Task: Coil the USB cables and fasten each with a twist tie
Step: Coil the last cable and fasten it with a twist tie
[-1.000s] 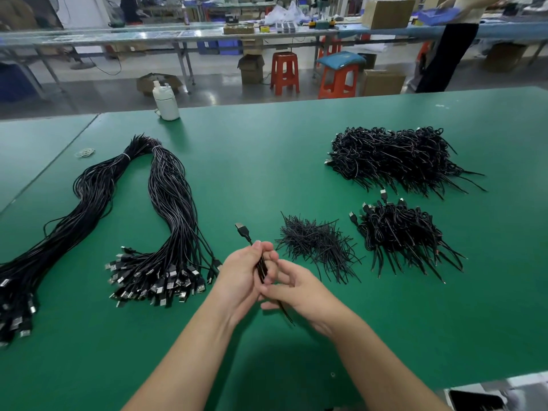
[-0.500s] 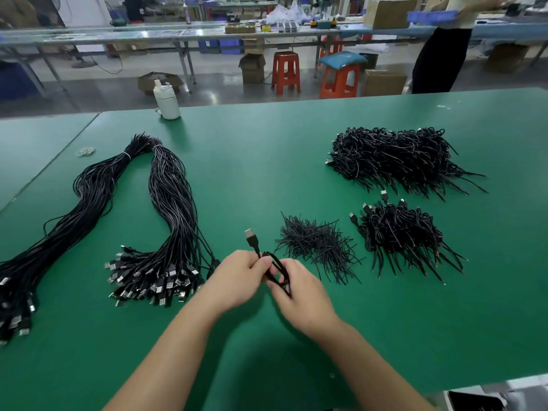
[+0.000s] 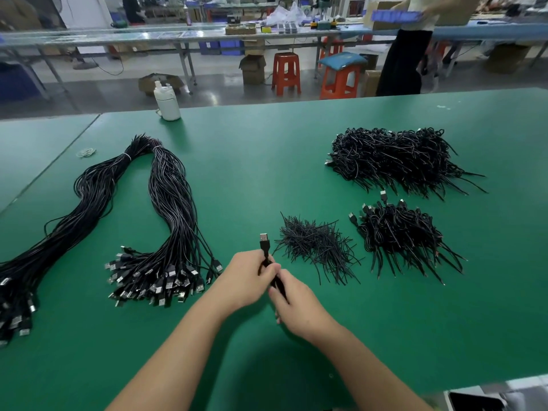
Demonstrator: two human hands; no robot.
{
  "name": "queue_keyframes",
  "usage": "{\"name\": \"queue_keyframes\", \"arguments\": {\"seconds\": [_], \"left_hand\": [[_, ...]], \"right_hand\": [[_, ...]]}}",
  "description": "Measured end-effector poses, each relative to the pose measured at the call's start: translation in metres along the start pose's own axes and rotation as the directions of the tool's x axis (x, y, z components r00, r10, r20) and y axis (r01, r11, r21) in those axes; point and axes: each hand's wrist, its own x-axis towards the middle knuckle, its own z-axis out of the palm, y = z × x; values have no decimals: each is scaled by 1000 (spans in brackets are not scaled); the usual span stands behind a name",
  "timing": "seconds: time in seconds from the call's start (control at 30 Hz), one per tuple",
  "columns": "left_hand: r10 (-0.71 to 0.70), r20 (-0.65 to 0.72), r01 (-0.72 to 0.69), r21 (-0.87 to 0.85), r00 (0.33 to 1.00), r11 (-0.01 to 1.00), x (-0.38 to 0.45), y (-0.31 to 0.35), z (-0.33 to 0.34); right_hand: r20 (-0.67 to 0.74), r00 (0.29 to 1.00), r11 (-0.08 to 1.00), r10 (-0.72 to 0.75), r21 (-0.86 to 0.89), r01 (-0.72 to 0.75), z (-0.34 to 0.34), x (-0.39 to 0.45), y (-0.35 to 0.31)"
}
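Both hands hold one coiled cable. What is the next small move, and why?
Probably the right hand should reach to the twist ties and take one. The left hand already grips the cable, plug up, no tie shows on it, and the ties lie just beyond the right hand.

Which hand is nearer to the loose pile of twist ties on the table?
Right. The right hand sits just below and left of the twist tie pile. The left hand is farther left, gripping the USB cable with the right.
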Motion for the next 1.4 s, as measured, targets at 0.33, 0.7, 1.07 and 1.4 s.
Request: {"name": "queue_keyframes", "arguments": {"seconds": [0.33,0.7,1.07,1.4], "left_hand": [[-119,182,200,-534,976,822,32,-13,24],[-262,-205,287,103,943,952,88,-32,63],[-297,-347,308,-25,889,951,65,-42,47],[-113,-278,27,-295,954,955,-1,-26,57]], "right_hand": [[-118,960,908,255,370,-196,9,15,34],[-92,955,855,283,475,-207,16,20,55],[-47,972,880,230,436,-187,13,16,52],[-19,996,975,85,210,-79,9,8,38]]}}
